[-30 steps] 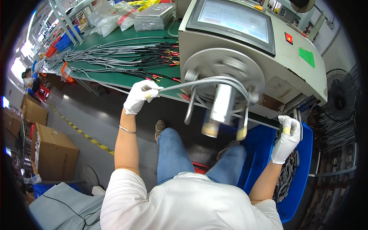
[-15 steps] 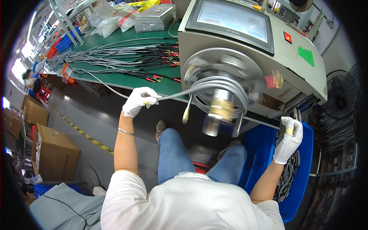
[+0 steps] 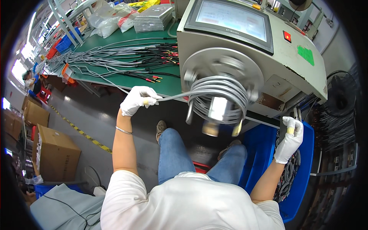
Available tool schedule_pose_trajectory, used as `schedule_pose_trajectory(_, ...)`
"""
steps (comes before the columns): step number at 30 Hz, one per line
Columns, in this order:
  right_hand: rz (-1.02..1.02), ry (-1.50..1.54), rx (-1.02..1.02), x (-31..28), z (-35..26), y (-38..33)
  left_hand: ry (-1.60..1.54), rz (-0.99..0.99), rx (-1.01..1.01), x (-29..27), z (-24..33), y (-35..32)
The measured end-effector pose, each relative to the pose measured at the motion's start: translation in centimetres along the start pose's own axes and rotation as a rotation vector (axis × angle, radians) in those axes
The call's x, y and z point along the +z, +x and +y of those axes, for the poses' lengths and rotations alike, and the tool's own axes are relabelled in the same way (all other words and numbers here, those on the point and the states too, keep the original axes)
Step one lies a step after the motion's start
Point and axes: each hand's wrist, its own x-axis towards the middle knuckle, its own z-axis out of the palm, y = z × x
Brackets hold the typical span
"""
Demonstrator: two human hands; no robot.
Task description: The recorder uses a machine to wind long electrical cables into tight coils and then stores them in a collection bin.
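Note:
My left hand (image 3: 137,101), in a white glove, pinches a grey cable (image 3: 173,97). From my fingers the cable runs right to a thick coil (image 3: 222,85), wound round the metal posts of a winding machine's round plate (image 3: 251,61). The posts are smeared by motion. A yellowish cable end hangs low at the coil's right side. My right hand (image 3: 289,142), also gloved, is held with curled fingers over a blue bin (image 3: 306,153), apart from the machine. Whether anything is in those fingers does not show.
The winding machine (image 3: 264,69) carries a screen (image 3: 230,19) and a lit red switch (image 3: 287,36). Many grey cables (image 3: 103,55) with red-tipped plugs lie on the green bench (image 3: 130,78). Coiled cables (image 3: 287,180) fill part of the bin. A black fan (image 3: 341,92) stands far right.
The plate and its posts have turned, and the coil on them looks thicker and tighter. My left hand has shifted slightly left and still grips the cable. My right hand stays nearly in place.

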Motion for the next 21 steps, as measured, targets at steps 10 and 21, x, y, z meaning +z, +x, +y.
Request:
schedule_pose_trajectory(10, 0.007, 0.005, 0.007, -0.1, 0.0, -0.1, 0.053, -0.048, 0.046, 1.8, 3.4, -0.3)
schedule_pose_trajectory(21, -0.075, 0.033, 0.0, 0.9, -1.3, -0.7, -0.124, -0.063, 0.268, 8.0, 5.6, -0.2)
